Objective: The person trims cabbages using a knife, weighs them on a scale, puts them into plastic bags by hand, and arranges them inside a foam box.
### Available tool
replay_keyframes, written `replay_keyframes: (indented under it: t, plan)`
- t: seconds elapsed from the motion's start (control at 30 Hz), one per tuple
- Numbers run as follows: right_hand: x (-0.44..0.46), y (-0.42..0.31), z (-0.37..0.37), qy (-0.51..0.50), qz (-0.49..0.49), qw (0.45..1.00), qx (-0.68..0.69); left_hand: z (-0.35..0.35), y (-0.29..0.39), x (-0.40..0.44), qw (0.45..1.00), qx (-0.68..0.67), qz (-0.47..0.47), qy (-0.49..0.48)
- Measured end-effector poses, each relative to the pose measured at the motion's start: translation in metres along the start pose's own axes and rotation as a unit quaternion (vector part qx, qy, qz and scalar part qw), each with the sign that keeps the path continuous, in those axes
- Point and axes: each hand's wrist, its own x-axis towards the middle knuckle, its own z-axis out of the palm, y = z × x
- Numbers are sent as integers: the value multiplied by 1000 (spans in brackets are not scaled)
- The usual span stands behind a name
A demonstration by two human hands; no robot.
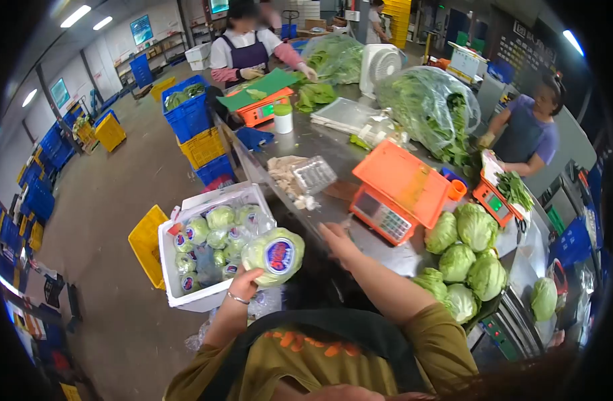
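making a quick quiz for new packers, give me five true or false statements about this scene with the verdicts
1. The left hand holds a labelled lettuce. True.
2. The right hand is inside the white box. False: the right hand is at the edge of the table.
3. Loose lettuces lie toward the right of the picture. True.
4. The white box holds only carrots. False: the white box holds labelled lettuces.
5. The fan is white. True.

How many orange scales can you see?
3: the nearest scale by the right hand, the far scale under the green sheet, and the third scale before the purple-sleeved co-worker. More may be hidden.
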Motion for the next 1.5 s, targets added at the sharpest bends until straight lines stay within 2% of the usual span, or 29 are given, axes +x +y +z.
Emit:
replay_keyframes:
  t: [0.07, 0.1, 0.13, 0.17, 0.23, 0.27, 0.3, 0.33, 0.37, 0.4, 0.43, 0.47, 0.53, 0.57, 0.6, 0.67, 0.77, 0.87, 0.97, 1.03, 1.07, 1.13, 1.17, 1.23, 1.33, 1.37, 1.4, 1.47, 1.5]
  plan:
    - [-29, -38, -17, -198, 114, 968, 107, 49, -11, 11, 966, 229, 118, -17]
    - [-24, -30, -25, -188, 58, 979, 58, 77, -5, 9, 877, 448, 171, -38]
    - [-28, -33, -35, -177, 3, 984, 5, 106, 2, 9, 737, 638, 216, -56]
    - [-38, -40, -54, -188, 56, 980, 43, 121, -4, 11, 749, 620, 220, -76]
    - [-43, -33, -75, -157, 56, 983, 71, 145, -15, 14, 772, 582, 227, -119]
    - [-46, -29, -83, -141, 58, 985, 85, 147, -28, 20, 871, 445, 187, -91]
    - [-57, -35, -91, -116, 83, 984, 108, 139, -48, 33, 944, 294, 140, -58]
    - [-45, -17, -95, -110, 43, 988, 100, 133, -64, 41, 987, 134, 88, -22]
    - [-20, 13, -97, -104, 2, 990, 91, 134, -69, 49, 963, 227, 138, -42]
    - [-8, 31, -97, -99, -38, 991, 83, 142, -67, 55, 954, 278, 110, -22]
    - [-25, 17, -98, -80, -29, 992, 89, 149, -64, 59, 941, 328, 81, -1]
    - [-19, 22, -102, -91, -62, 993, 45, 154, -62, 64, 925, 376, 50, 22]
    - [-5, 43, -111, -118, -124, 984, -45, 157, -58, 76, 898, 425, 107, 33]
    - [-19, 34, -114, -139, -133, 981, -2, 153, -58, 84, 883, 450, 135, 25]
    - [-19, 34, -117, -136, -112, 984, -20, 161, -50, 86, 863, 484, 141, 15]
    - [-9, 47, -127, -168, -130, 977, -4, 185, -35, 81, 879, 455, 146, -6]
    - [-23, 23, -138, -176, -313, 907, -219, 217, -20, 74, 936, 329, 112, -54]
    - [-42, 9, -130, -51, -385, 867, -313, 231, -6, 82, 930, 346, 92, -80]
    - [-37, 8, -119, 13, -431, 851, -299, 245, 9, 83, 890, 413, 124, -148]
    - [-34, 11, -116, 40, -375, 861, -340, 246, 10, 87, 879, 417, 151, -173]
    - [-30, 13, -115, 54, -347, 865, -360, 241, 9, 90, 891, 399, 138, -165]
    - [-16, 32, -117, 44, -254, 937, -235, 225, 4, 100, 913, 362, 111, -149]
    - [-11, 41, -118, 38, -206, 963, -170, 208, -3, 108, 913, 351, 149, -149]
    - [-23, 37, -113, 62, -226, 964, -125, 177, -13, 120, 907, 325, 223, -147]
    - [-42, 27, -104, 64, -239, 968, -45, 160, -30, 96, 961, 242, 79, -106]
    - [-47, 25, -101, 59, -240, 969, -17, 151, -38, 93, 945, 297, 13, -138]
    - [-52, 24, -98, 61, -254, 965, -9, 152, -39, 89, 877, 441, 60, -182]
    - [-59, 23, -92, 63, -283, 957, 4, 155, -37, 79, 811, 527, 81, -239]
    - [-60, 27, -93, 46, -279, 958, 38, 148, -42, 82, 834, 501, 54, -223]
